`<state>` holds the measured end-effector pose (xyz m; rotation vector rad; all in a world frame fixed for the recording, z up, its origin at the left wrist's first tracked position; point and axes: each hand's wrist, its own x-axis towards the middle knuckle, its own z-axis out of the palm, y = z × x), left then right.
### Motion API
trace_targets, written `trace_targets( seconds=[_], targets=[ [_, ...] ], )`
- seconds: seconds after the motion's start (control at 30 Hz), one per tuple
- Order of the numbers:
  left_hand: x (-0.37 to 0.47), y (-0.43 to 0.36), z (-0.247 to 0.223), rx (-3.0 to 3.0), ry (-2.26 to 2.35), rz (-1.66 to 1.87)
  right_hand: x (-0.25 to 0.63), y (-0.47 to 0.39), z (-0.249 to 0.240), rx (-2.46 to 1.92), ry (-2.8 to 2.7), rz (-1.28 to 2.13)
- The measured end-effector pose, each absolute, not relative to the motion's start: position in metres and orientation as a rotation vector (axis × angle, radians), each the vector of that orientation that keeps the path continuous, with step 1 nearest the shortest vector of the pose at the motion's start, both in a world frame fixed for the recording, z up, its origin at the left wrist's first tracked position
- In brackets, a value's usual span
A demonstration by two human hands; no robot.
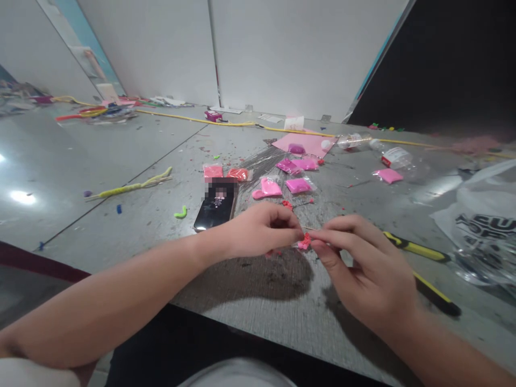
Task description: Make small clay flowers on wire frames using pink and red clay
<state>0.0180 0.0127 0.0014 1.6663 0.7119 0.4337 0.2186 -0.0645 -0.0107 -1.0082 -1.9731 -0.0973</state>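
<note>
A small lump of red and pink modelling clay (305, 242) is held just above the table, between my two hands. My left hand (264, 230) pinches its left side between thumb and curled fingers. From the right, the thumb and forefinger of my right hand (368, 263) close on the other side. Fingertips partly hide the lump. Just beyond my left fingers lie red clay bits (287, 205) and a thin stick with a pink tip (311, 201). Behind are bags of clay: pink (271, 187), magenta (299, 185) and red (238, 174).
A phone (215, 207) lies left of my left hand. Yellow-and-black tool handles (419, 248) show beside my right hand. Farther right are a plastic bag (479, 199) and a clear bottle (397, 157). Yellow-green strands (133, 188) lie left, and a yellow cable (193, 117) crosses the back.
</note>
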Motion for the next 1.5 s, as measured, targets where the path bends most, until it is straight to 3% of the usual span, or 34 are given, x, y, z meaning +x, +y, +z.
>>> trace_targets(
  seconds=[0.4,0.87,1.17,1.5],
  targets=[
    [0.02,-0.002,0.004,1.308,0.53,0.425,0.219,-0.066,-0.009,-0.86,-2.053,-0.084],
    [0.02,-0.001,0.004,1.419,0.617,0.438,0.223,-0.064,-0.011,-0.888,-2.085,-0.026],
    [0.016,-0.005,0.006,1.672,0.654,0.502,0.225,-0.066,-0.017,-1.012,-1.917,0.385],
    [0.011,-0.005,0.005,2.436,0.421,0.956,0.222,-0.061,-0.01,-1.069,-1.535,0.976]
  ],
)
